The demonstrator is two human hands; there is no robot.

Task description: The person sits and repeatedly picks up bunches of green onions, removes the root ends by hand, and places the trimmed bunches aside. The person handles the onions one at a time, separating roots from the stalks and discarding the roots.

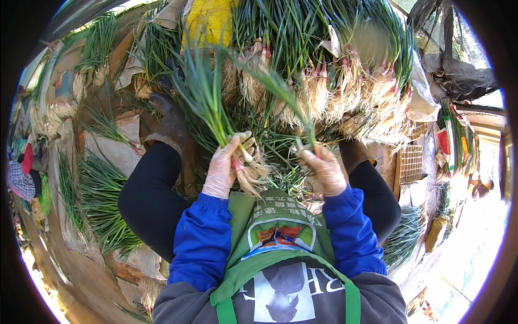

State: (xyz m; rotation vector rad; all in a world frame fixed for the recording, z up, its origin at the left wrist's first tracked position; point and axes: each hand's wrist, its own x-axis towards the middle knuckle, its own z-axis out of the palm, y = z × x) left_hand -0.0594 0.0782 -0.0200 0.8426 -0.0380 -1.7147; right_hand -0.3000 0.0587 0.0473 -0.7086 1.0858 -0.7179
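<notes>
My left hand, in a thin pale glove, is closed around a small bunch of green garlic. Its long leaves point up and away from me, while pinkish-white stem bases and pale stringy roots hang out below the fingers. My right hand, gloved the same way, pinches a strip of green leaf that is blurred by motion. A small pale end shows at its thumb. Beneath both hands lies a litter of loose green leaves between my boots. A green apron covers my lap.
A large pile of green garlic with roots towards me stands ahead. More garlic lies on sacking to my left, and another bundle to my right. A plastic crate is beside my right boot. Another person is at far left.
</notes>
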